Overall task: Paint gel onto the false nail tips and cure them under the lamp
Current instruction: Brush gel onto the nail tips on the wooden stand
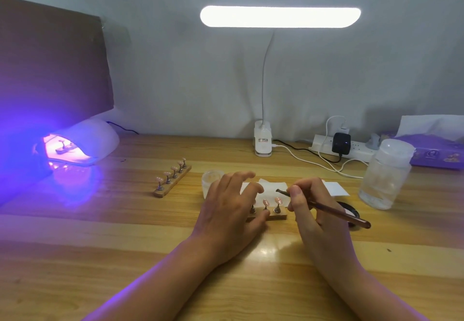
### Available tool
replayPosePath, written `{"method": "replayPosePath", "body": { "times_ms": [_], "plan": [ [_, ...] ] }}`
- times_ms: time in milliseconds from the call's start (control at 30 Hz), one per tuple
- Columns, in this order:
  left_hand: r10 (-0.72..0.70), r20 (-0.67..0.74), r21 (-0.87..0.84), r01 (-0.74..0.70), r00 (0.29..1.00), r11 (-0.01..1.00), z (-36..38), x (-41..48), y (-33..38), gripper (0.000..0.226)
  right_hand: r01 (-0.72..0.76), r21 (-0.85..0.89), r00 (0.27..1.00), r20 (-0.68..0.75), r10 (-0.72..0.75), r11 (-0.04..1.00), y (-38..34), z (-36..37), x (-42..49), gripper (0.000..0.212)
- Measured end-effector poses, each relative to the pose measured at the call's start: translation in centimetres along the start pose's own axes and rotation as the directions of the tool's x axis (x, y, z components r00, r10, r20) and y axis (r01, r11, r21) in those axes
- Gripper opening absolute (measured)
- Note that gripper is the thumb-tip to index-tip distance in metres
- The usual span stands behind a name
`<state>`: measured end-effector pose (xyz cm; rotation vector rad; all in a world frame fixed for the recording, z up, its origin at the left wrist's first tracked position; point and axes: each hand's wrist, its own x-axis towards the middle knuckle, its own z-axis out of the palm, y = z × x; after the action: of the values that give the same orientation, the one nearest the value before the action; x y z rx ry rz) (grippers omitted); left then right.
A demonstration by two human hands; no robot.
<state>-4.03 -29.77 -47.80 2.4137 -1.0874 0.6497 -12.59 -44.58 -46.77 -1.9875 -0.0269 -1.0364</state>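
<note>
Nail tips, pink, upright on pegs of a wooden stand, right between the two hands. Right hand closed in a pen grip on a brush, thumb and forefingers pinching near the front, handle slanting back to the right, dark bristles pointing left, just above the rightmost tip; touching it or not, impossible to tell. Left hand loosely open, fingers spread and lightly bent over the stand's left end, thumb laid along its near edge. Left part of the stand hidden under that hand; only three pegs showing, the leftmost one's top covered by a finger. Behind the left fingers, a small pale jar, half hidden; behind the stand, white paper. Just right of the right hand, a black round dish, mostly covered by hand and brush. Farther left, a second stand with five tips, lying apart on the table. At far left, a curing lamp lit violet, a third stand inside, blurred by glare. At right, a clear bottle with a white cap; beyond it a power strip with plugs and a purple tissue box, cut by the frame edge. At back centre, a clip desk lamp, bar glowing white.
</note>
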Motion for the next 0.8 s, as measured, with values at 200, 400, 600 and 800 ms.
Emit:
{"method": "replayPosePath", "body": {
  "times_ms": [200,400,600,800],
  "plan": [
    [0.066,-0.053,0.118,-0.060,0.996,0.991,0.2,0.2,0.6,0.021,0.000,0.004,1.000,-0.012,0.001,1.000,0.0,0.2,0.0,0.014],
    [0.047,-0.039,0.063,-0.044,0.998,0.997,0.2,0.2,1.0,0.017,0.013,-0.018,1.000,0.018,-0.012,1.000,-0.2,0.2,-0.1,0.022],
    [0.055,-0.060,0.025,-0.054,0.997,0.998,0.0,0.3,1.3,0.010,0.013,-0.032,1.000,-0.001,-0.013,0.999,-0.4,0.2,-0.3,0.024],
    [0.121,-0.100,0.018,-0.120,0.988,0.993,-0.3,0.3,1.4,0.005,0.021,-0.047,1.000,-0.019,-0.022,0.999,-0.4,0.3,-0.3,0.015]
  ]
}}
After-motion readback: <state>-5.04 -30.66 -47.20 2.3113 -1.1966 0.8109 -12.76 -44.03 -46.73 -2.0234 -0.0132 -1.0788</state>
